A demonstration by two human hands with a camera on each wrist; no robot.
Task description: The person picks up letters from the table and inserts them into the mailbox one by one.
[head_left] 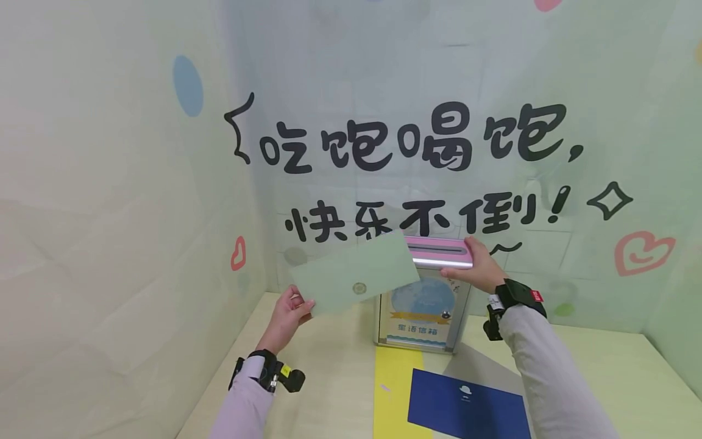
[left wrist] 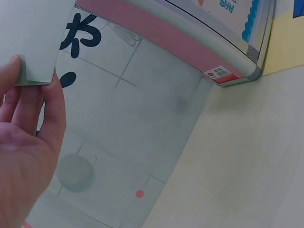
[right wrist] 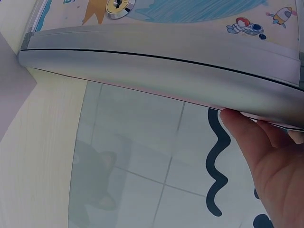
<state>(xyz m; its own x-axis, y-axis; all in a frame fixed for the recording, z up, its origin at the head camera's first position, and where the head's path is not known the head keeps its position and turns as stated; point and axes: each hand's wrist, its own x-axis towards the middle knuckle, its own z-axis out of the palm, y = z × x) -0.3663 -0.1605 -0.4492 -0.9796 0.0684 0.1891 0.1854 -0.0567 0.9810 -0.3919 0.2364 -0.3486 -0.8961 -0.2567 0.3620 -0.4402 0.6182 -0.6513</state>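
Observation:
My left hand (head_left: 286, 316) pinches the lower left corner of a pale green envelope (head_left: 334, 274) between thumb and fingers. A round seal sits on the envelope, which is raised and tilted, its right end overlapping the top of a mailbox in the head view. The mailbox (head_left: 457, 305) stands upright, with a pink top (head_left: 439, 242) that has a long dark slot. At the top's right end my right hand (head_left: 482, 268) grips the box, fingers above and thumb at the lower edge. A keyed lock (right wrist: 118, 6) shows on its front in the right wrist view.
A dark blue envelope (head_left: 466, 405) with a white hat print lies on the table (head_left: 323, 378) before the mailbox. Partly beneath it is a yellow strip (head_left: 392, 390). A wall (head_left: 384, 73) with large black lettering rises behind, and another wall stands close on the left.

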